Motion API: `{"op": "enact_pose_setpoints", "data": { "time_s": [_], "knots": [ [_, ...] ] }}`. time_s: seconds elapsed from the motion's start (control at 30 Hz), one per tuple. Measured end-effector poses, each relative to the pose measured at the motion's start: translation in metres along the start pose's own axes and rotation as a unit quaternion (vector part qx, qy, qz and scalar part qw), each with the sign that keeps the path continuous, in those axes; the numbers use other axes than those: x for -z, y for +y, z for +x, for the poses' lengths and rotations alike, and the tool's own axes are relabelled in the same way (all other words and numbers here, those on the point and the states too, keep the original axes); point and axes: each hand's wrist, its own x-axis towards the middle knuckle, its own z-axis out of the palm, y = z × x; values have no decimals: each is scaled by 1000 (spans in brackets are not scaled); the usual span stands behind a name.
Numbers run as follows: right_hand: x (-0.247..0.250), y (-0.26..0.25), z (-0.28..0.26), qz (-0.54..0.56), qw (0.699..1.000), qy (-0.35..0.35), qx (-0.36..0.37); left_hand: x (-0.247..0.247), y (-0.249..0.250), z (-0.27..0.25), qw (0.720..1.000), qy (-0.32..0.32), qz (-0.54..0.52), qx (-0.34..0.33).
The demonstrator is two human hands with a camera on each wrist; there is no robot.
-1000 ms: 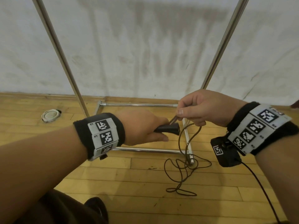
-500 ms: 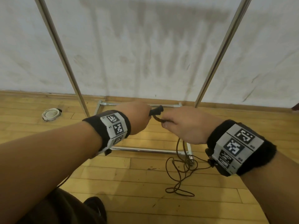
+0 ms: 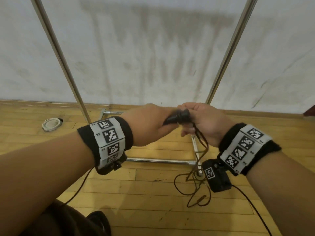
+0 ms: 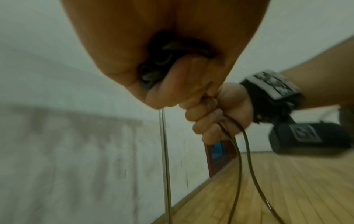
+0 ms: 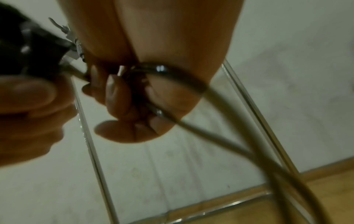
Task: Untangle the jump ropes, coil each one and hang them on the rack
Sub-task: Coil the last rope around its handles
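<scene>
A black handle [image 3: 179, 116] of the jump rope [image 3: 201, 145] is gripped tight in the curled left hand [image 3: 150, 125]. Loops of the thin brown rope are held in the closed fingers of the right hand [image 3: 204, 121], right beside it. The rest of the rope hangs down and is piled on the wood floor [image 3: 153, 193], by the foot of the metal rack [image 3: 162, 161]

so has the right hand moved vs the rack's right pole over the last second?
Yes. The right hand dipped left below the right pole, then came back up; it now sits just left of the pole's base, gripping the rope.
</scene>
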Motion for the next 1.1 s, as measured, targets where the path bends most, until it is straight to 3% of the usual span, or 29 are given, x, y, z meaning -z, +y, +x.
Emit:
{"op": "enact_pose_setpoints", "data": {
  "time_s": [0.1, 0.23, 0.27, 0.37, 0.43, 0.53, 0.63, 0.77, 0.83, 0.9, 1.0, 1.1],
  "knots": [
    [-17, 8, 1, 59, 997, 28, -29, 5, -5, 8, 996, 60, -31, 53],
    [-25, 16, -3, -132, 990, 48, -29, 11, -19, 20, 987, 72, 25, 145],
    [-26, 15, -5, -231, 972, 38, -19, 10, -22, 23, 984, 57, 51, 161],
    [-31, 5, -7, -499, 866, -29, 6, -2, -21, 26, 973, -22, 143, 182],
    [-31, -5, -10, -580, 812, -54, 18, -15, -15, 26, 963, -87, 199, 162],
    [-19, -18, -13, -622, 779, -67, 45, -28, -5, 25, 952, -149, 251, 95],
    [-7, -23, -13, -592, 801, -70, 48, -34, 4, 22, 944, -189, 268, 37],
    [9, -19, -10, -473, 877, -77, 37, -32, 6, 16, 948, -196, 252, -12],
    [17, -16, -10, -349, 932, -90, 30, -27, 6, 12, 956, -166, 240, -29],
    [22, -10, -10, -223, 969, -100, 27, -23, 7, 9, 963, -141, 226, -46],
    [24, 0, -6, -60, 995, -76, 17, -13, 7, 6, 984, -83, 153, -33],
    [20, 10, -1, 75, 996, -40, -19, 3, 8, 5, 998, 7, 57, -2]
  ]
}}
